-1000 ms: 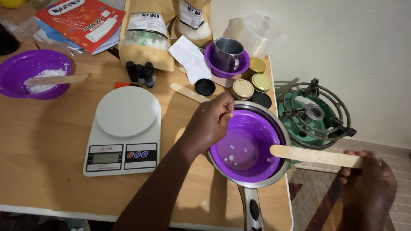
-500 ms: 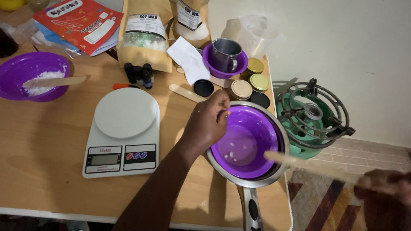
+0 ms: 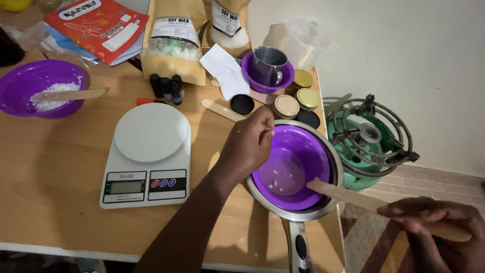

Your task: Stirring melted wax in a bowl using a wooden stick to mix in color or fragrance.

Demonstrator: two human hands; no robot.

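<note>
My left hand (image 3: 248, 144) grips the near-left rim of a purple bowl (image 3: 298, 154) that sits inside a metal saucepan (image 3: 295, 215) at the table's right end. A few white flakes lie in the bowl's bottom. At the lower right, my right hand (image 3: 437, 237) holds a flat wooden stick (image 3: 348, 194) by its end. The stick's tip rests inside the bowl against its right wall.
A white kitchen scale (image 3: 149, 151) stands left of the pan. Another purple bowl (image 3: 22, 83) with white flakes and a stick sits far left. Brown wax bags (image 3: 172, 40), small dark bottles (image 3: 166, 87), tins (image 3: 295, 101) and a metal cup (image 3: 268, 63) crowd the back. A green gas burner (image 3: 369, 139) stands off the table's right edge.
My right hand has dropped lower and pulled back to the right, tilting the stick so its tip dips into the bowl. The left hand stays on the rim.
</note>
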